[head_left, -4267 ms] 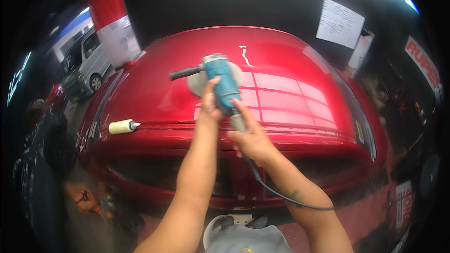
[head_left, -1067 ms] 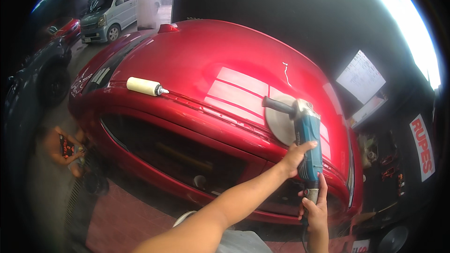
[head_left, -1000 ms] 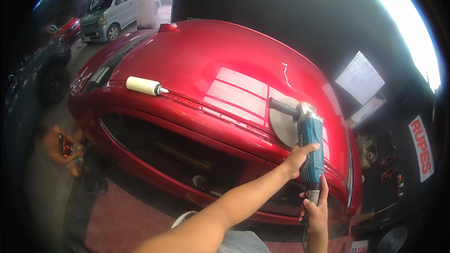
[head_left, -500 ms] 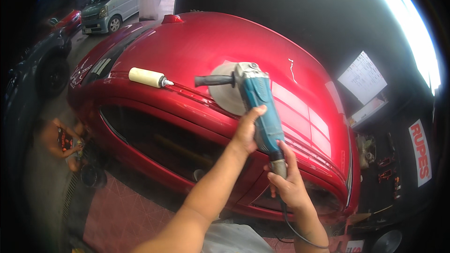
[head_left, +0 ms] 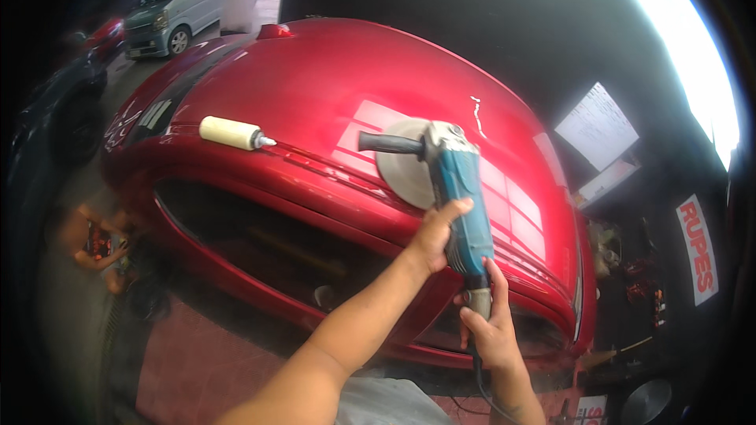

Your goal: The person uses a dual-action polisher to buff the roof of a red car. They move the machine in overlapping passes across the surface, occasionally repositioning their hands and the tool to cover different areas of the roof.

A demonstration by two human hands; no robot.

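My left hand (head_left: 435, 238) is wrapped round the body of a teal and grey car polisher (head_left: 466, 197), its thumb lying on top. My right hand (head_left: 492, 329) closes on the tool's rear end, where the power cord leaves. The round pale pad (head_left: 403, 169) is at the glossy red car roof (head_left: 315, 71), partly hidden by the polisher's head. The black side handle (head_left: 386, 142) points left with no hand on it. A cream squeeze bottle (head_left: 230, 133) with a pointed nozzle lies on the roof's near edge. Beyond the tool, a white squiggle (head_left: 477, 116) marks the paint.
A person (head_left: 102, 248) is low down on the floor at left. A dark vehicle (head_left: 47, 126) and a grey van (head_left: 175, 8) stand behind. Papers (head_left: 597, 127) and a sign (head_left: 698, 248) hang on the dark right wall. The cord (head_left: 482, 382) trails beneath my right arm.
Both hands have carried the polisher rightward along the roof and slightly toward me. The view has shifted a little too. Bottle and white squiggle keep their places on the car.
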